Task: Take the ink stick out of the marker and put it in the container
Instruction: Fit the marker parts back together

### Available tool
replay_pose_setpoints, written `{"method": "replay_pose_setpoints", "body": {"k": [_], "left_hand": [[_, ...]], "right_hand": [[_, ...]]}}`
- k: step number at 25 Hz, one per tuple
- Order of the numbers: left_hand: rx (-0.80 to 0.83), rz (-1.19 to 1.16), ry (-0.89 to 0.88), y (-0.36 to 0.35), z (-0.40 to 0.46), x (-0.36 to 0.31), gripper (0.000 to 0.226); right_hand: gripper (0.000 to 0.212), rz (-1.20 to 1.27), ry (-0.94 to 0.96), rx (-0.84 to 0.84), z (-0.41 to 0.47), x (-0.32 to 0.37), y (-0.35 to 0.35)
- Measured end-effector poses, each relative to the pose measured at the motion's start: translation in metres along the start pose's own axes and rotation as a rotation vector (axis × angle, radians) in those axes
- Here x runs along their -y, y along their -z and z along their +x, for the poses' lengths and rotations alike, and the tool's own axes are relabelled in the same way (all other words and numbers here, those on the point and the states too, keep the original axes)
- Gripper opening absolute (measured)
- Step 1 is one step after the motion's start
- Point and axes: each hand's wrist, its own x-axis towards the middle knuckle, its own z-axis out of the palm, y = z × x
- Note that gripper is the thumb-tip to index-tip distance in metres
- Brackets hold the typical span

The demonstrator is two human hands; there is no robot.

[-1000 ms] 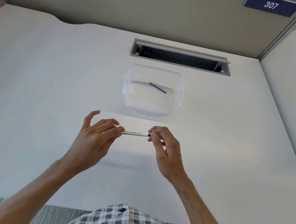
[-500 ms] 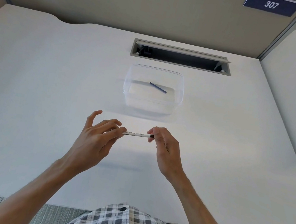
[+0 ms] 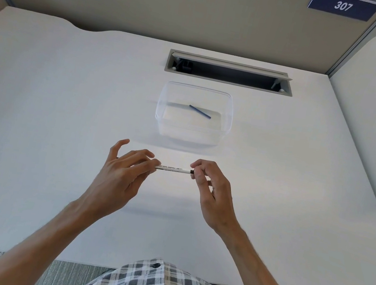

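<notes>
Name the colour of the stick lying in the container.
Dark blue stick, seen through the clear container; head view.

My marker point(image 3: 173, 169) is a thin white tube with small black print along its side and a dark end on the right. It lies level, running left to right, raised above the table and held at both ends, on the near side of the container point(image 3: 193, 116). The container is a clear plastic tub with rounded corners, open at the top, standing upright on the table. Inside it, one dark blue ink stick point(image 3: 199, 111) lies flat on the bottom, slanted, toward the back right.
</notes>
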Motion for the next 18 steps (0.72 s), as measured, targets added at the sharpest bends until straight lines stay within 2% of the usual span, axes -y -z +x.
{"method": "replay_pose_setpoints", "body": {"k": [6,10,18], "left_hand": [[-0.003,0.03,-0.045,0.0011,0.0005,-0.0041,0.02],[0.014,0.04,-0.045,0.0008,0.0008,-0.005,0.022],[0.025,0.003,-0.013,0.0033,-0.0006,-0.0004,0.021]], "right_hand": [[0.03,0.141,-0.113,-0.05,0.0028,0.0071,-0.0033],[0.044,0.167,-0.161,-0.052,0.0034,0.0076,-0.0043],[0.013,0.058,-0.022,-0.024,-0.0013,0.0054,0.0027]]}}
